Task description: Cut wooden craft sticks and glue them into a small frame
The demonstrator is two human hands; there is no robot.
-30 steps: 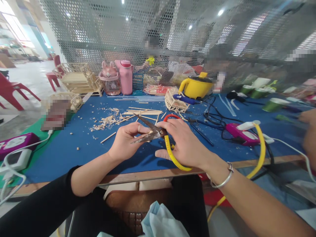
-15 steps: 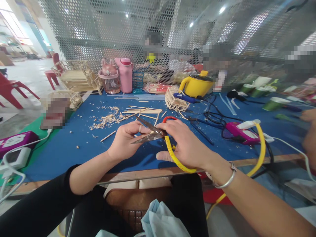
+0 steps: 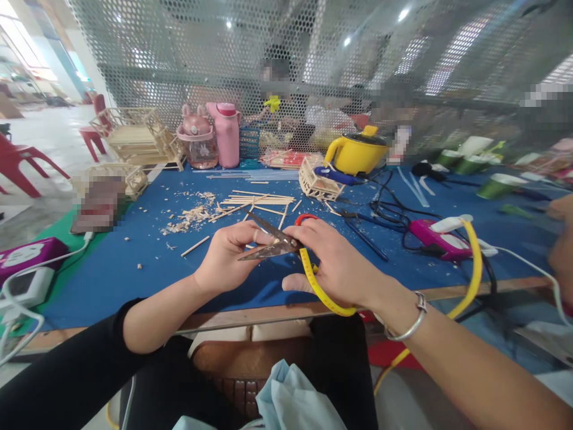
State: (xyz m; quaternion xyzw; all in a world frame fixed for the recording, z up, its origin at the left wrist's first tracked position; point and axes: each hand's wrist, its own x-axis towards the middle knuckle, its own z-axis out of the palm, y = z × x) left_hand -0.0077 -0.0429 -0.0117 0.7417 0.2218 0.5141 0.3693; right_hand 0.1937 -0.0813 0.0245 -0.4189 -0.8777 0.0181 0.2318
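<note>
Little is changing since the earlier frames: both hands are staying at the near edge of the table, the scissors blades are closing slightly, and the view is drifting a touch to the right.

Right hand (image 3: 340, 263) is gripping the scissors (image 3: 273, 242), fingers curled through and over the red-and-yellow handles, thumb on top. Blades are pointing left, partly apart, the tips spread. A silver bangle (image 3: 409, 322) is sitting on that wrist.

Left hand (image 3: 228, 257) is closing on something between thumb and fingertips right at the blades; whether it is one of the thin sticks cannot be told, it is too small and covered by the fingers. Fingers are bent inward in a pinch, touching the lower blade.

Both hands are hovering just above the blue table (image 3: 134, 269), near its front edge.

Beyond the hands, a bundle of thin wooden sticks (image 3: 259, 202) is lying flat, with a scatter of wood offcuts (image 3: 192, 216) to its left. One loose stick (image 3: 196, 246) is lying alone, nearer the left hand. A small stick-built frame (image 3: 319, 182) is standing behind the scissors, just beside a yellow pot (image 3: 356, 154). A pink glue gun (image 3: 436, 234) with tangled cables is lying well to the right. Two pink bottles (image 3: 215, 137) are standing at the far edge, against the mesh screen.
</note>
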